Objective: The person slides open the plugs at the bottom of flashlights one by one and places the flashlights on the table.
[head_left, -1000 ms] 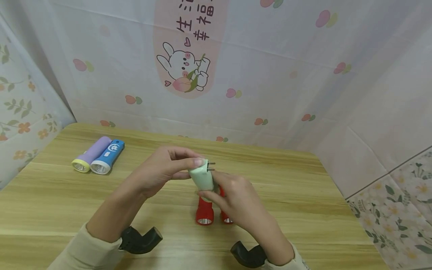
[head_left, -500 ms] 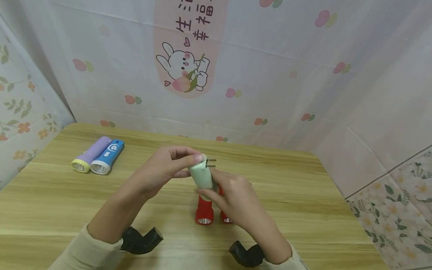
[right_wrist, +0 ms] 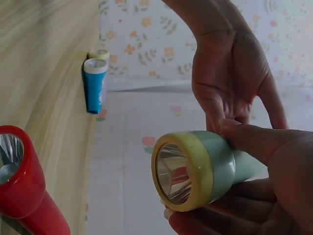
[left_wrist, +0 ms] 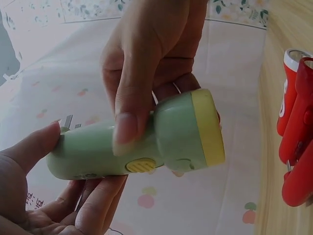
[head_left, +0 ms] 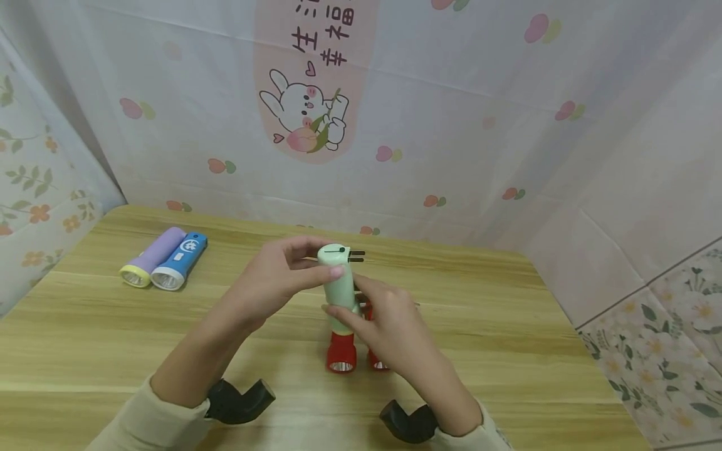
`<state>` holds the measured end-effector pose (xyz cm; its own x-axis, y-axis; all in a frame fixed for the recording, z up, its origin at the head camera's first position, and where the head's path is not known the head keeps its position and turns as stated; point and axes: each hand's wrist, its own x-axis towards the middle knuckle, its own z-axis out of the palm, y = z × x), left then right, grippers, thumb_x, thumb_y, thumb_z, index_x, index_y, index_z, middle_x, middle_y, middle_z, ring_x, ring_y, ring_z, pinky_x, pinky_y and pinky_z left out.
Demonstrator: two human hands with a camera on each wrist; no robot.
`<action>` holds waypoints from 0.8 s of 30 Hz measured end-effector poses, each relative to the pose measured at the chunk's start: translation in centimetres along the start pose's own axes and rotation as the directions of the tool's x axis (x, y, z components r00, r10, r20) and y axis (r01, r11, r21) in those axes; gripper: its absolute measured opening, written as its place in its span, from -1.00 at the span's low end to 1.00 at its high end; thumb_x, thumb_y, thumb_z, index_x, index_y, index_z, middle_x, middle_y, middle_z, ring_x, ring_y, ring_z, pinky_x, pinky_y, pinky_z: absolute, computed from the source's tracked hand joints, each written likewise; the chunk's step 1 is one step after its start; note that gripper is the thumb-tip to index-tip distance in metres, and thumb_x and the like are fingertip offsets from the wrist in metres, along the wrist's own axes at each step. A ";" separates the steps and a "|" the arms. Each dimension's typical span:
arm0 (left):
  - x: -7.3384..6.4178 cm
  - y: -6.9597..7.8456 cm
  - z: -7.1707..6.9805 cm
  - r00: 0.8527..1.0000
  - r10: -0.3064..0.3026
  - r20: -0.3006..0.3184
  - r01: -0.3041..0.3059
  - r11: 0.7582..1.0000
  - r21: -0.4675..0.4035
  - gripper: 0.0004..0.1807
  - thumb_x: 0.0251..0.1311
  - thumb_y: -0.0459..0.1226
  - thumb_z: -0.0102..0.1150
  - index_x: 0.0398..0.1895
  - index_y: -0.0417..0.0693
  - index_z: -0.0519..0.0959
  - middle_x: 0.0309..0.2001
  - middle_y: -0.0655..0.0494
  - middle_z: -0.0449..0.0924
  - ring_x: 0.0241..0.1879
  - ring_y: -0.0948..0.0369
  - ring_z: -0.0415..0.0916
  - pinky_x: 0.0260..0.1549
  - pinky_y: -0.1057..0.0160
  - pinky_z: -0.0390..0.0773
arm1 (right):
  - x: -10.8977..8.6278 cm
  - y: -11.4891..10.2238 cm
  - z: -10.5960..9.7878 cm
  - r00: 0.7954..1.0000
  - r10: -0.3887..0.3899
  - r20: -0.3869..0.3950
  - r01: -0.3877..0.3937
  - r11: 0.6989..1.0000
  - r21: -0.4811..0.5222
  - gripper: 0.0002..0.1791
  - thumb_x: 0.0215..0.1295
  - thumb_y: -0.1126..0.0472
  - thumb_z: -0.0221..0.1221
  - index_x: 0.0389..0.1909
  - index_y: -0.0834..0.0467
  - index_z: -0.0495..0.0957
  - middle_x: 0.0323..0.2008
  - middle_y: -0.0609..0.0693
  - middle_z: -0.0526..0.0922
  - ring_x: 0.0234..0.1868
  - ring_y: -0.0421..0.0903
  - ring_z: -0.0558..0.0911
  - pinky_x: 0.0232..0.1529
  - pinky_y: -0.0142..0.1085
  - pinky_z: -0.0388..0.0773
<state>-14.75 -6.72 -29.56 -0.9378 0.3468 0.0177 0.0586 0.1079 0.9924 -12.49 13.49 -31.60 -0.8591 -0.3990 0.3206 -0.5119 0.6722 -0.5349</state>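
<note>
A pale green flashlight (head_left: 338, 291) is held in the air over the table by both hands. Near its tail, my left hand (head_left: 273, 272) grips the body, thumb on the near side. My right hand (head_left: 392, 319) holds it closer to the lamp head. Two metal plug prongs (head_left: 356, 256) stick out sideways at the tail. In the left wrist view, a yellow slide switch (left_wrist: 141, 165) shows beside the right thumb, and a yellow ring (left_wrist: 207, 127) rims the head. The right wrist view looks into its reflector (right_wrist: 173, 174).
Below the hands lie red flashlights (head_left: 341, 358), partly hidden; one in the left wrist view has a white rim (left_wrist: 293, 58). A purple flashlight (head_left: 163, 247) and a blue one (head_left: 186, 258) lie together at the table's left. A printed curtain (head_left: 440, 144) hangs behind.
The green flashlight has tipped so its tail end points up and its rounded end shows. The prongs have risen in view. My left thumb has shifted from the tail's end onto the body.
</note>
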 end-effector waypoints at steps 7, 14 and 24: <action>-0.2 -0.2 -0.6 0.997 0.017 -0.071 -0.017 1.000 -0.011 -0.50 0.27 -0.12 0.35 0.21 -0.14 0.57 0.14 -0.09 0.65 0.09 0.07 0.69 0.14 0.02 0.66 | -0.6 -0.4 0.7 0.993 0.114 -0.018 -0.113 0.992 0.054 -0.39 0.08 -0.12 0.49 0.13 0.05 0.64 -0.11 -0.12 0.79 -0.23 -0.23 0.79 -0.24 -0.46 0.69; -0.3 -0.5 -1.3 0.994 -0.030 -0.106 0.029 0.999 -0.015 -0.45 0.30 -0.10 0.31 0.28 -0.19 0.52 0.19 -0.15 0.60 0.12 0.03 0.63 0.09 0.07 0.68 | -1.8 -1.0 1.6 0.981 0.196 -0.003 -0.195 0.978 0.069 -0.54 0.06 -0.10 0.50 -0.09 0.07 0.71 -0.34 -0.17 0.76 -0.38 -0.25 0.77 -0.38 -0.45 0.64; -0.2 -1.3 -1.5 0.988 -0.102 -0.114 0.111 0.991 0.074 -0.44 0.27 0.00 0.34 0.19 -0.17 0.60 0.17 -0.14 0.63 0.10 0.00 0.65 0.03 0.04 0.71 | -1.8 -2.6 2.9 0.974 0.225 0.039 -0.220 0.971 -0.092 -0.58 0.06 -0.22 0.45 -0.49 0.05 0.63 -0.74 -0.26 0.47 -0.68 -0.37 0.39 -0.64 -0.47 0.36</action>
<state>-15.12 -8.29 -30.71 -0.9718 0.2252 -0.0700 -0.0207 0.2143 0.9766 -9.64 10.62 -33.06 -0.9515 -0.2618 0.1617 -0.3077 0.7979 -0.5183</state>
